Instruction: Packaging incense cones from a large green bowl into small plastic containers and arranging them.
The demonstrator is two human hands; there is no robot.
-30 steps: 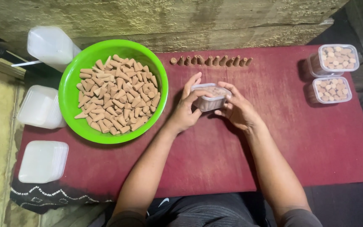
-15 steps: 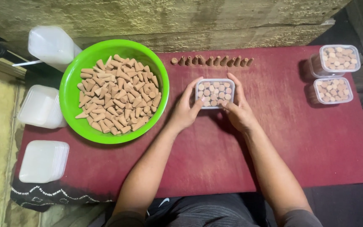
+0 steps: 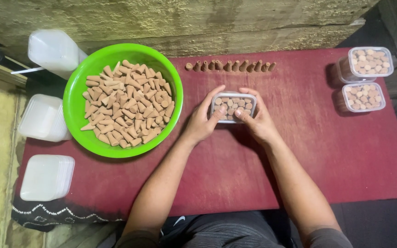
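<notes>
Lowered clear box (image 3: pixel 233 106) (cones (image 3: pixel 232 104) inside)

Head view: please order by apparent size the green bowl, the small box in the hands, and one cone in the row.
1. green bowl
2. small box
3. cone in the row

The near edge of the small clear box (image 3: pixel 233 106) at the frame's centre is covered by both thumbs, and its side walls are hidden behind the left hand (image 3: pixel 201 123) and right hand (image 3: pixel 258 121). Whether a lid sits on it cannot be told. Both upper arms are cut off by the bottom edge. The green bowl (image 3: pixel 76 108) hides part of the white jug (image 3: pixel 53 50) at upper left.
</notes>
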